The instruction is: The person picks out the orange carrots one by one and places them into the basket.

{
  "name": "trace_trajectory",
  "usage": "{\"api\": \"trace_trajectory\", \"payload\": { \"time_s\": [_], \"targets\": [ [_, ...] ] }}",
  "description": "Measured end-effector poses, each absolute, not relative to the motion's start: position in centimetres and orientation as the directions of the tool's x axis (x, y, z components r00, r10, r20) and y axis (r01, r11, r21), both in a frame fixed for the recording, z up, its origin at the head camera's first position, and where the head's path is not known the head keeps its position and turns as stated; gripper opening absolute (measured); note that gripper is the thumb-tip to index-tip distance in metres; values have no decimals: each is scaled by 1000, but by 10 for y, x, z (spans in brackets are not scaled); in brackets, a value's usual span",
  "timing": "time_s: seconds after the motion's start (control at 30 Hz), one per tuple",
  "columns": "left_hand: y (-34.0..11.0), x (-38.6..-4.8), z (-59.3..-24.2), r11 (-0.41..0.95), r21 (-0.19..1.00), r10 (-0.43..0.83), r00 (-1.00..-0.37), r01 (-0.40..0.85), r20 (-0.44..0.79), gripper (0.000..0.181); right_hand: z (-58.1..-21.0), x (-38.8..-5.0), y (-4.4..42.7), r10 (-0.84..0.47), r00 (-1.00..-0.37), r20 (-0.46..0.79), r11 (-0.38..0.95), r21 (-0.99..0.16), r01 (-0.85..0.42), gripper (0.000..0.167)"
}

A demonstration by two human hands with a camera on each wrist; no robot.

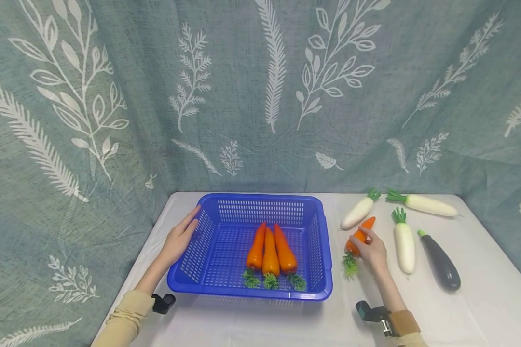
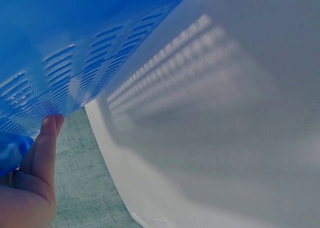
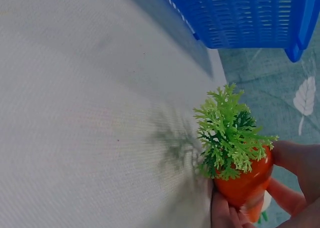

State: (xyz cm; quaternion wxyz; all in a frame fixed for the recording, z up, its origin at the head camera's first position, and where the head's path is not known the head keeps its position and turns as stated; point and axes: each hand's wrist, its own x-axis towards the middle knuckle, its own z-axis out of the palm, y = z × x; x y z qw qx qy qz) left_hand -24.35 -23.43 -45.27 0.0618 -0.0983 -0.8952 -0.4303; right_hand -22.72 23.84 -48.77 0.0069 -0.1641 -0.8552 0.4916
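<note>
My right hand [image 1: 373,250] grips an orange carrot [image 1: 367,223] with a leafy green top, on the white table right of the basket. In the right wrist view, fingers and thumb [image 3: 295,158] lie around the carrot [image 3: 242,180], its leaves [image 3: 227,133] toward the camera. At the left side of a blue plastic basket [image 1: 249,290], my left hand [image 1: 176,243] touches the rim with extended fingers. The left wrist view shows straight fingers [image 2: 46,148] against the basket's slotted outer wall [image 2: 95,52]. Three carrots [image 1: 270,253] lie side by side inside the basket, leaves toward me.
Right of the basket lie three white radishes [image 1: 358,213] with green tops, one at the back [image 1: 431,205] and one upright in view [image 1: 404,248]. A dark eggplant [image 1: 442,264] lies farther right. A patterned green curtain [image 1: 252,96] hangs behind the white table [image 1: 252,327].
</note>
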Motion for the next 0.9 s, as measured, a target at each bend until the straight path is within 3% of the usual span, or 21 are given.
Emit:
{"api": "trace_trajectory", "payload": {
  "time_s": [0.4, 0.9],
  "targets": [
    [-234, -245, -453, 614, 757, 124, -974, 224, 187, 49, -480, -227, 246, 249, -938, -243, 369, -871, 324, 59],
    [-234, -244, -452, 602, 769, 116, -977, 213, 180, 48, -454, -225, 250, 223, -944, -245, 309, -900, 307, 66]
  ]
}}
